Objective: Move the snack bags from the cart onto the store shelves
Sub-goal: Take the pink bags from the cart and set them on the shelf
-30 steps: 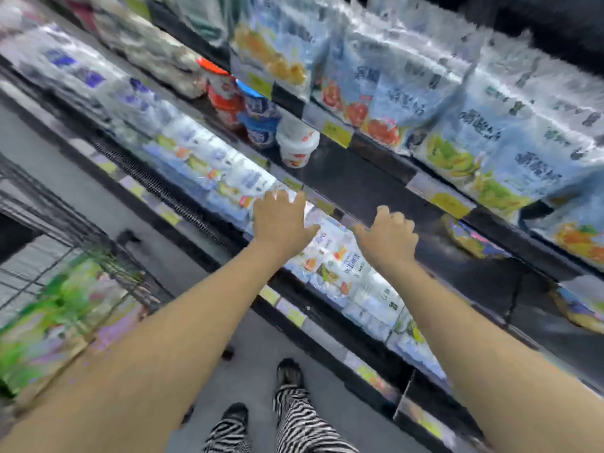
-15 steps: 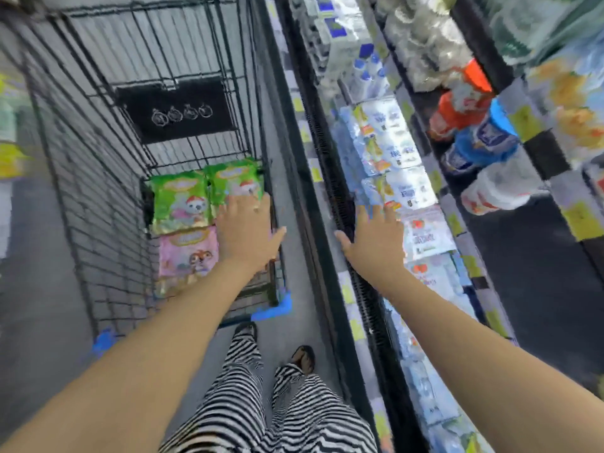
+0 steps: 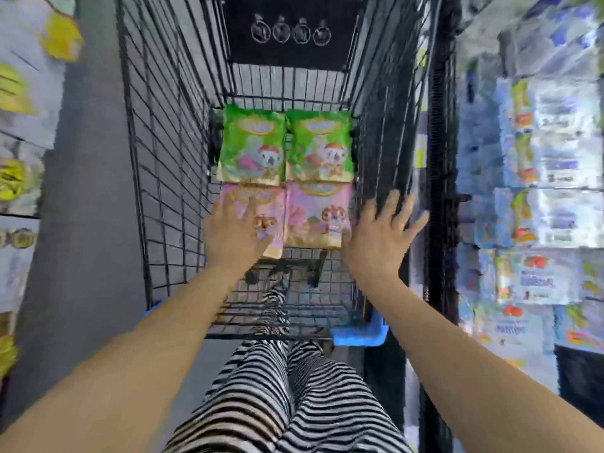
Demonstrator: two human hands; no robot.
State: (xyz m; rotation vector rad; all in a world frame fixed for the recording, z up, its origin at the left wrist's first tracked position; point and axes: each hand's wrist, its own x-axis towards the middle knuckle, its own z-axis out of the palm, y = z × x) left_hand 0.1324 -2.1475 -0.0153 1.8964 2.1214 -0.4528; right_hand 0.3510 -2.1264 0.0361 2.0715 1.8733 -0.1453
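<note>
Lying beneath left fingers (image 3: 225, 214), left pink bag (image 3: 274, 204)

no legible text. black panel (image 3: 287, 53) on the cart (image 3: 163, 142) far wall: four white round icons, no words. print on green snack bags (image 3: 251, 145), pink snack bags (image 3: 317, 214) and shelf packs (image 3: 555, 217) too blurred to read

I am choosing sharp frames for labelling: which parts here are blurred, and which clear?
Head view: shelf goods at both sides smeared by motion blur; green snack bags and pink snack bags in the cart fairly sharp; cart wires bowed by the wide-angle lens.
</note>
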